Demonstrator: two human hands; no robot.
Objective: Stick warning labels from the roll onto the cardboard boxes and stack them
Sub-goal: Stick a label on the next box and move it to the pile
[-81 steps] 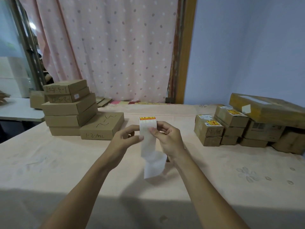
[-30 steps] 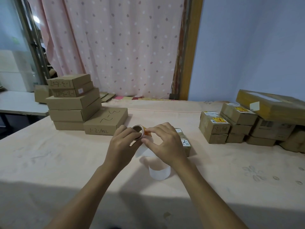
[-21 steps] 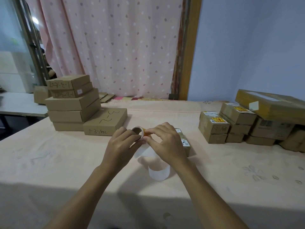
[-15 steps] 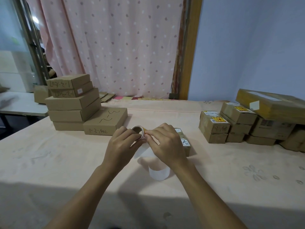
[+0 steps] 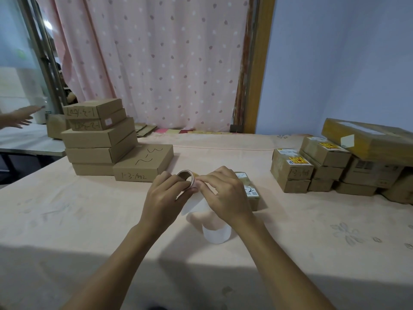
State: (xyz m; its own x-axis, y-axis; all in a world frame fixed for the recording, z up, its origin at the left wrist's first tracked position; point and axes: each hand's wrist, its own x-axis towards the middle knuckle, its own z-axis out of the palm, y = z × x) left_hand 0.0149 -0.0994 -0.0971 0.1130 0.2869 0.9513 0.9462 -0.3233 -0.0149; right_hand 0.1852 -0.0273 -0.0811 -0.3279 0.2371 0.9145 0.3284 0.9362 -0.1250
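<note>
Label roll point(image 5: 186, 178): held just above the middle of the table point(image 5: 67, 220), cardboard core turned up and to the left, a sliver of orange print showing at its right side.
Left hand point(image 5: 166, 195): wrapped round the roll from the near side, thumb and fingers gripping it.
Right hand point(image 5: 225, 193): fingertips bent and pinched against the roll's outer wrap; could not tell whether a label edge was already lifted.
Backing strip point(image 5: 215, 232): hung from the roll between the two wrists, curled end resting on the table toward the near edge.
Step in hand: judged as peeling one warning label off the backing.
Small box point(image 5: 251, 191): lay just behind the right hand, partly hidden by it; probably the one to be labelled next.
Next move: called for lifting one corner cleanly, pulling slowly away from the liner with the roll held firm, then pressing the label flat onto the box top.
Labelled boxes point(image 5: 290, 168): stacked toward the right edge, yellow-and-red stickers on top; the likely place for the finished box.
Plain boxes point(image 5: 98, 139): piled toward the far left corner, with a flat one just beside them.
</note>
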